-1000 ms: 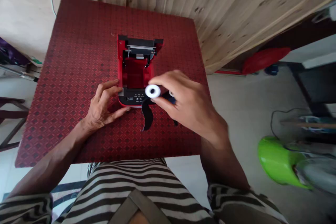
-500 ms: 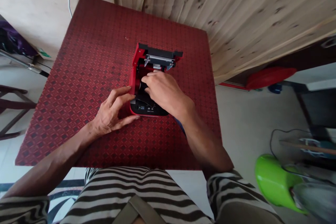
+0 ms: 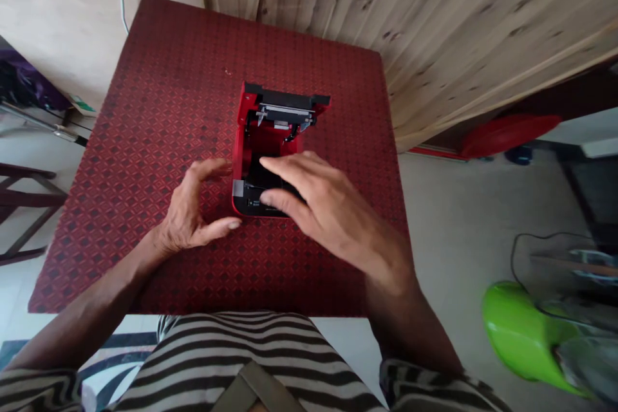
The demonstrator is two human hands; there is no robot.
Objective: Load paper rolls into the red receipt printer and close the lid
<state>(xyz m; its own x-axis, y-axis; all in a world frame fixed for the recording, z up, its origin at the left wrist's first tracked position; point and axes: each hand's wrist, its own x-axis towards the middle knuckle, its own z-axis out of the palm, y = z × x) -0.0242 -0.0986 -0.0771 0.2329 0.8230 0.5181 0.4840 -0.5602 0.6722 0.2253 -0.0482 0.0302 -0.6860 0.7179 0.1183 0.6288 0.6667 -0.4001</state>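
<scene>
A small red printer stands in the middle of the red patterned table, its lid tipped up at the back. A dark roll lies in its open bay. My left hand rests on the table against the printer's left side, fingers apart, thumb near the front corner. My right hand hovers over the printer's front panel with fingers stretched out and holds nothing. The white-cored roll is no longer in it.
The table stands against a pale wooden wall. A green plastic object lies on the floor at the right, with a cable beside it. A red thing sits by the wall. Chair legs show at the left.
My right hand carried the roll with the white core into the printer's bay, let go of it, and has drawn back over the front panel. My left hand stayed beside the printer.
</scene>
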